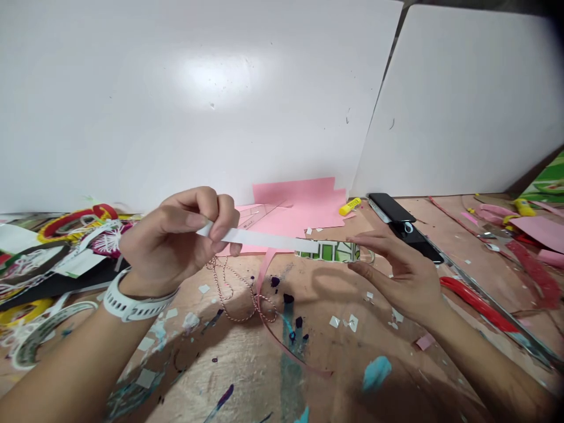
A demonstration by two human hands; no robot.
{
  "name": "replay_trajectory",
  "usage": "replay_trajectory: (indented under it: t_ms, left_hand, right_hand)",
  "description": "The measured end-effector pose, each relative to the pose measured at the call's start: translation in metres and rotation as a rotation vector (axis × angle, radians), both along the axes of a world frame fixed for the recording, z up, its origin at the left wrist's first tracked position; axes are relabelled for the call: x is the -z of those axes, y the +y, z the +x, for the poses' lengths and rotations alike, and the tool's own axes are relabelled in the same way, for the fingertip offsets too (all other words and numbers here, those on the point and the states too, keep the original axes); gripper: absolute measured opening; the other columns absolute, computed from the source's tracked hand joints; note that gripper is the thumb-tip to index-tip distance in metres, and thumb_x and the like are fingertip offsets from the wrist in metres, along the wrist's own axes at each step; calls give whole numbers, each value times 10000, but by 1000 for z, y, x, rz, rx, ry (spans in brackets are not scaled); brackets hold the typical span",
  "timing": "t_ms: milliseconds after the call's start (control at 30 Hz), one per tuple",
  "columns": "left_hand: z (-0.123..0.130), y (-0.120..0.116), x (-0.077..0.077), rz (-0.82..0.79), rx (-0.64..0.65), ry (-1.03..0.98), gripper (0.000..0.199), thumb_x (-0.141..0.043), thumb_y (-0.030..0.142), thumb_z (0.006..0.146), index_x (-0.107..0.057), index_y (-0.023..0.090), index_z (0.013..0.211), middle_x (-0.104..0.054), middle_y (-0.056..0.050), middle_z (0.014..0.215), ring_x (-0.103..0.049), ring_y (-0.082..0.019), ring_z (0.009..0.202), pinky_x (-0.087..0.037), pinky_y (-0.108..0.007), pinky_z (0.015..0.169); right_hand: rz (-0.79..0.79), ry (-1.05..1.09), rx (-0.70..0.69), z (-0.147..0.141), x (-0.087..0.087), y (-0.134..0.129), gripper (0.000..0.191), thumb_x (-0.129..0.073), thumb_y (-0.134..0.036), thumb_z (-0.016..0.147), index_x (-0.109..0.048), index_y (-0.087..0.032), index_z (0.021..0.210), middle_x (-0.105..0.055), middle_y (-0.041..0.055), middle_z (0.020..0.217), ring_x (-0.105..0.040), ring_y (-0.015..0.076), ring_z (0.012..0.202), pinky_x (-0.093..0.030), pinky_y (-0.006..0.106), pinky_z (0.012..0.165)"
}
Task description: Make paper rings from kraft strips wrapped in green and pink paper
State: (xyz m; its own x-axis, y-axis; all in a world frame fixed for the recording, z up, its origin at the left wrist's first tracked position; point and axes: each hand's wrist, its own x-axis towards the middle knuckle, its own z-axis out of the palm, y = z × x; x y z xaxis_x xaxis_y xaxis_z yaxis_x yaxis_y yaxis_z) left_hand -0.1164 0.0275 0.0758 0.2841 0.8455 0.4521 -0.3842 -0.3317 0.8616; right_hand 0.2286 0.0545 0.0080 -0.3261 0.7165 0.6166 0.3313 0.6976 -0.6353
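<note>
My left hand (180,235) pinches one end of a narrow white paper strip (259,238) between thumb and fingers. The strip runs right to a ring-shaped band (332,251) with a green and white pattern, and its far end lies against the band. My right hand (400,273) grips the band's right side between thumb and fingers. Both hands are above the table. Below them lie a thin pink paper strip (282,343) and a loop of red-and-white twine (233,318).
Pink paper sheets (299,202) and a yellow glue stick (350,206) lie at the back. On the right are phones (390,207), red-handled scissors (480,305) and a metal ruler (467,279). Decorated rings (79,223) pile up at left. A white board (176,129) stands behind.
</note>
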Motion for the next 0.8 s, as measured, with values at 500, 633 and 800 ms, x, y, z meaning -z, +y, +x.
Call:
replay_trajectory:
  t_ms: [500,633,800]
  left_hand:
    - [-11,22,15,94,-442,295,348,-688,334,922,-471,193,690,-361,50,583,-356,-84,516,-278,-234,468]
    - [-13,28,25,174,-652,756,264,-734,387,901,-573,203,803,-392,58,612,-352,-98,552,-261,-257,520]
    - [-17,37,37,207,-645,1121,522,-512,509,1018,-434,189,613,-310,47,561,-292,-109,535,-204,-286,534]
  right_hand:
    - [-31,116,-19,14,-2,12,360,-799,-284,865,-726,-351,1210,-727,46,1223,-662,281,1199,-538,534,1086]
    - [-100,224,-40,15,-8,8,332,-799,-233,860,-734,-365,1158,-748,23,1188,-700,257,1150,-589,468,1027]
    - [-184,306,-22,15,-12,5,327,-833,-238,833,-735,-345,1125,-790,14,1106,-758,230,1017,-644,375,865]
